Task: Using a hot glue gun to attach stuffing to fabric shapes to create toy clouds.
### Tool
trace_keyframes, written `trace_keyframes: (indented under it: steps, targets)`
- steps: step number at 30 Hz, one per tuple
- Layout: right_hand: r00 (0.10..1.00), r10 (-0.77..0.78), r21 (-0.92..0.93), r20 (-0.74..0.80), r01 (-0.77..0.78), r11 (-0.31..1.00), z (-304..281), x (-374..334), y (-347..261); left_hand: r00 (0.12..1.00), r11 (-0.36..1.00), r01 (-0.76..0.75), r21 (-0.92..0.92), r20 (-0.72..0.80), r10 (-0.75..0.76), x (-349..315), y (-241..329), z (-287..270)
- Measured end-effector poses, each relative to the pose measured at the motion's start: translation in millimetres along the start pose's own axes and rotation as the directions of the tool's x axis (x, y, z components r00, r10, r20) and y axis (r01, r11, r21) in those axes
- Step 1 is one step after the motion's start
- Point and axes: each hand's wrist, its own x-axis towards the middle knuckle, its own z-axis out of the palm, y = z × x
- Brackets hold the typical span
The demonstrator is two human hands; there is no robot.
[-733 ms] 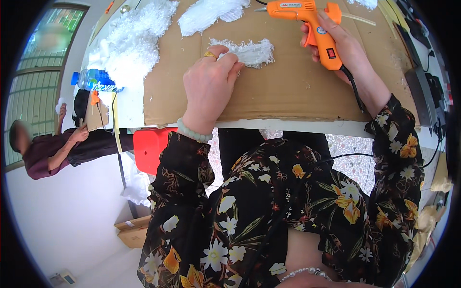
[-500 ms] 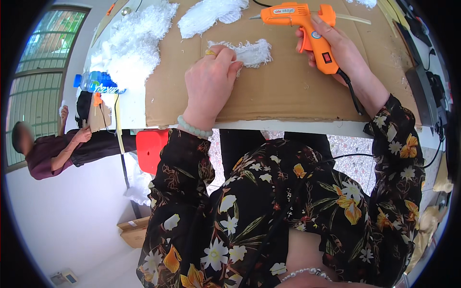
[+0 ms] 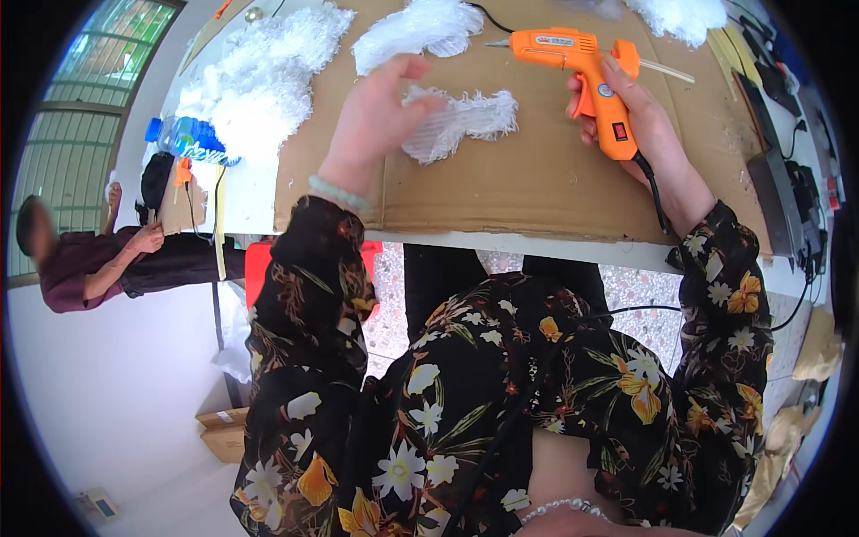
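My right hand (image 3: 640, 116) is wrapped round the handle of an orange hot glue gun (image 3: 573, 55), fingers by its trigger. The gun's nozzle points left, and a pale glue stick (image 3: 667, 72) sticks out of its back. My left hand (image 3: 376, 116) is lifted with thumb and fingers apart, slightly blurred, and seems to hold nothing. Just beside it, a small piece of white frayed fabric (image 3: 470, 123) lies on the cardboard sheet (image 3: 573, 192). Its left end is partly behind my left thumb.
A heap of white fluffy material (image 3: 268, 80) and a blue-labelled bottle (image 3: 192, 139) are at the left. Another white piece (image 3: 416, 34) lies beyond my left hand, more white fluff (image 3: 684, 16) at far right. A person (image 3: 89, 255) works at the left, near a red stool (image 3: 259, 268).
My left hand has let go of the white frayed fabric and moved up and left, its fingers opening. More of the fabric shows now. The glue gun stays in my right hand.
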Motion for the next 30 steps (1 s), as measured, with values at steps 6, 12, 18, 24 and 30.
trace_keyframes:
  steps: [6, 12, 18, 24, 30]
  targets:
    - [0.996, -0.008, -0.044, 0.090, 0.012, 0.999, -4.3, 6.9, 6.2, 0.905, 0.832, 0.173, -0.528, -0.247, -0.345, 0.6, -20.4, -45.2]
    - [0.992, -0.030, -0.080, 0.120, 0.040, 0.996, -7.5, 0.9, 1.9, 0.980, 0.985, -0.085, 0.150, -0.165, 0.110, -81.9, 21.3, -31.3]
    - [0.956, -0.022, -0.138, 0.293, 0.065, 0.988, -5.2, 0.5, 1.1, 0.970, 0.967, -0.176, 0.184, -0.137, 0.202, -107.0, 34.6, -10.7]
    - [0.943, -0.009, -0.405, 0.332, 0.151, 0.902, 21.2, -6.9, -8.3, 0.958, 0.946, -0.276, 0.168, -0.032, 0.285, -70.6, 8.4, -21.2]
    - [0.938, -0.004, -0.531, 0.345, 0.199, 0.823, 32.3, -17.8, -28.6, 0.864, 0.834, -0.504, 0.224, 0.115, 0.491, -64.9, 14.9, -25.5]
